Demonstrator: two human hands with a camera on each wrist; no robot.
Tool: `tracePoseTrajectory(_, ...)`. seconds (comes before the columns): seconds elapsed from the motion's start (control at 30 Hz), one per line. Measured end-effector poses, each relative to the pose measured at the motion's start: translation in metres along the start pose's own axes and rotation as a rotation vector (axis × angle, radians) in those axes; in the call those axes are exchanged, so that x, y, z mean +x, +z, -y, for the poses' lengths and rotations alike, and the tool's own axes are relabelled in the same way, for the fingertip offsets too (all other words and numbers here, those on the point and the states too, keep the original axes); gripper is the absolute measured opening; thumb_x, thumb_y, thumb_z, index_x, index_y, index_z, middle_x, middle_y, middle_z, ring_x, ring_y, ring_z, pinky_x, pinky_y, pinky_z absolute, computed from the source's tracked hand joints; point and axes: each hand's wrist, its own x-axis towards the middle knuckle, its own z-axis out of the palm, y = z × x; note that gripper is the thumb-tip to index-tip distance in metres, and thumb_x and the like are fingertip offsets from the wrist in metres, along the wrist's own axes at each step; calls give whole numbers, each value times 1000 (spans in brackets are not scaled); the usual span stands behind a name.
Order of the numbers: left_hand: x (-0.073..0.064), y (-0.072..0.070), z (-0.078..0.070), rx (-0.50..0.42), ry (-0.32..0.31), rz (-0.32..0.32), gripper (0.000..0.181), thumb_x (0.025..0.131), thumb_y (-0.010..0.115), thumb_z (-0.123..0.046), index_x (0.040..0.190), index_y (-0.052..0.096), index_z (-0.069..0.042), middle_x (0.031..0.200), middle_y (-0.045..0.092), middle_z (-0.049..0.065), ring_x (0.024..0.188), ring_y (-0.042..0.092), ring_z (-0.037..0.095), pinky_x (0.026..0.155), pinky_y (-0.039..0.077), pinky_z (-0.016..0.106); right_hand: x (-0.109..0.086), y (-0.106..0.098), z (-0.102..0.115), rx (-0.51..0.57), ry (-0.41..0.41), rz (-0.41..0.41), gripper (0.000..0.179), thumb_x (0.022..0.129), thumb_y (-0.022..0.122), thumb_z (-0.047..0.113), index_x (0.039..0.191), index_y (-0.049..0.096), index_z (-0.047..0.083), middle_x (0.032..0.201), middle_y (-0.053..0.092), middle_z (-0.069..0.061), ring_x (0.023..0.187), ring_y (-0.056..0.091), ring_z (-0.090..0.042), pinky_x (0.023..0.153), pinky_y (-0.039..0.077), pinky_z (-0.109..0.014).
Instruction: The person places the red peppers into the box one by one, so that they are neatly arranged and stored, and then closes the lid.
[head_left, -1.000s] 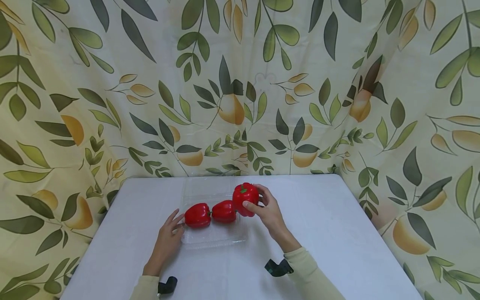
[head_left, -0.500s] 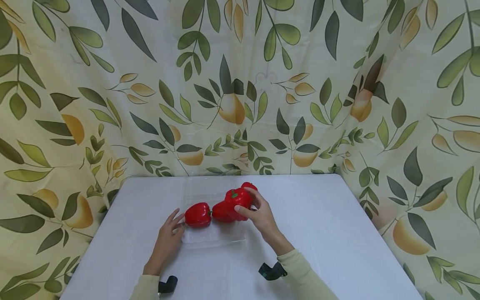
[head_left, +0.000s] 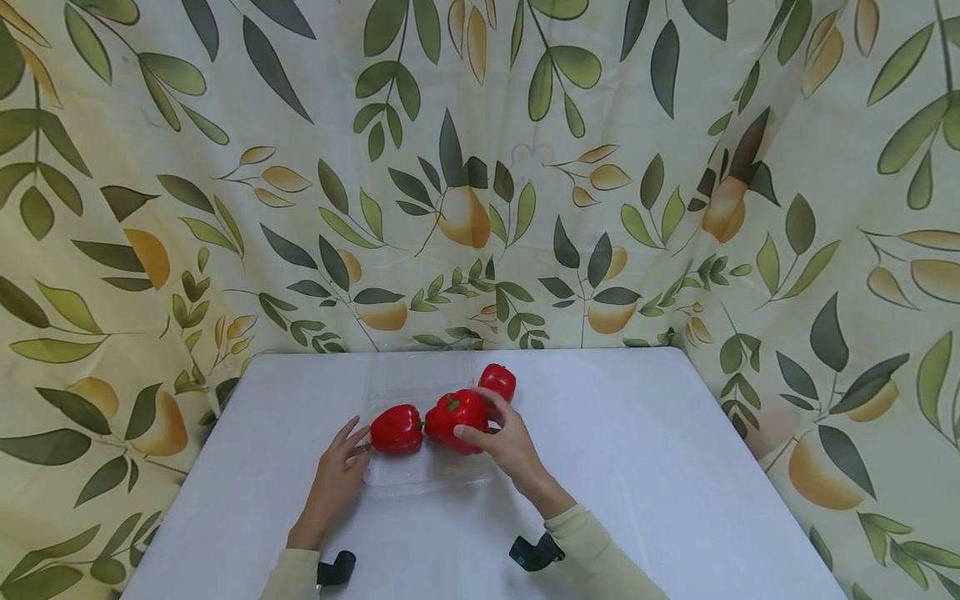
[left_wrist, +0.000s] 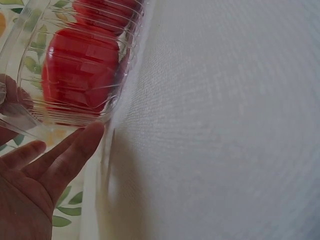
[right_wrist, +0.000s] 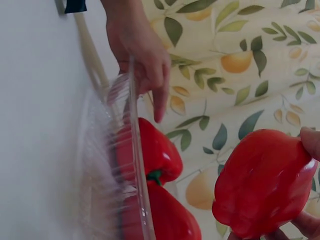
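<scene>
My right hand (head_left: 513,446) holds a red bell pepper (head_left: 459,421) with a green stem, thumb in front and fingers behind, above a clear plastic container (head_left: 423,479). Another red bell pepper (head_left: 396,429) lies in the container's left part. Beside it sits one more pepper (right_wrist: 167,217), seen in the right wrist view but covered by the held pepper in the head view. My left hand (head_left: 337,479) rests against the container's left end. Its fingertips (left_wrist: 92,135) touch the plastic wall in the left wrist view.
A further red bell pepper (head_left: 498,381) lies at the container's back right. The white table (head_left: 637,467) reaches back to a leaf-and-fruit patterned curtain (head_left: 465,208).
My right hand has carried its pepper left and toward me, over the middle pepper. The pepper at the back right has come into sight. My left hand has stayed put.
</scene>
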Motion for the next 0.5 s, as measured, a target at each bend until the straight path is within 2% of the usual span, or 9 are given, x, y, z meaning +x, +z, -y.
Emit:
tracePoseTrajectory(0.3,0,0,-1,2,0,-2,46,96,54,-15,143,52,-15,162,30,3,125,61,29,97,55,43,-3,13,-6,-18,22,35,78,77,82,24,145,44,18,139,51,-11,130,46,-33,89,59,-45)
tracePoseTrajectory(0.5,-1,0,-1,7,12,-5,46,97,54,-14,143,52,-14,161,30,4,124,61,30,97,55,43,-3,23,-11,-36,23,69,78,76,83,25,144,44,21,140,50,-10,129,46,-32,87,60,-45)
